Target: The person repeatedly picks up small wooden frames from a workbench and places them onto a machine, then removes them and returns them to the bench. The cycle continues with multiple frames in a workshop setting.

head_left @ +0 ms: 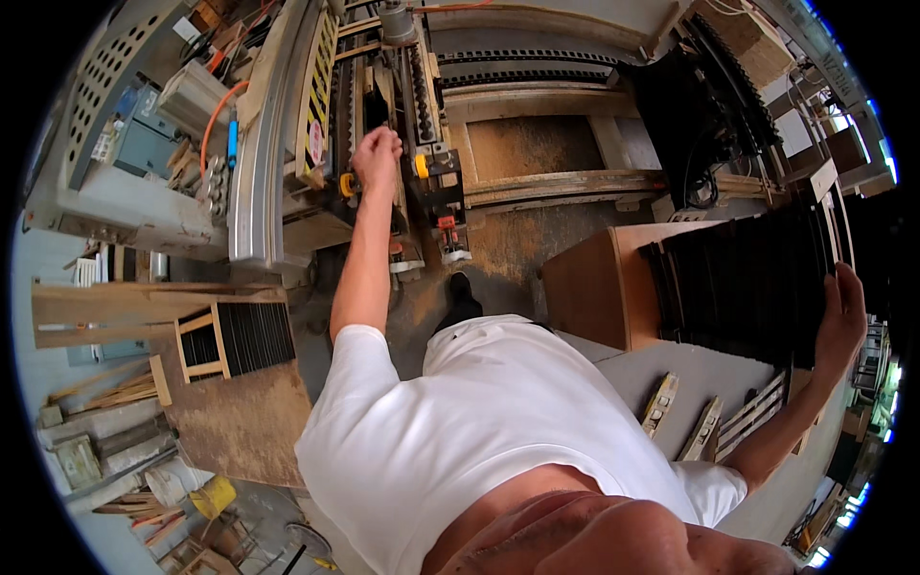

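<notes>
My left hand [376, 156] is over the long machine with rails and chains [414, 91], its fingers curled in close together. Whatever they pinch, if anything, is too small to make out. Two yellow knobs [421, 166] sit close to that hand and wrist. Far to the right, my right hand [839, 311] reaches to the outer edge of a dark slatted stack [747, 278], fingers stretched out and apart. Pale strips [837, 216] run along that edge up to the fingertips; whether they touch is unclear.
A brown wooden box [585, 287] stands beside the dark stack. On the left, a worn board [235, 422] bears a small wooden frame with dark slats [251, 340]. A metal beam [259, 163] borders the machine. Pale wooden pieces [659, 402] lie on the floor at right.
</notes>
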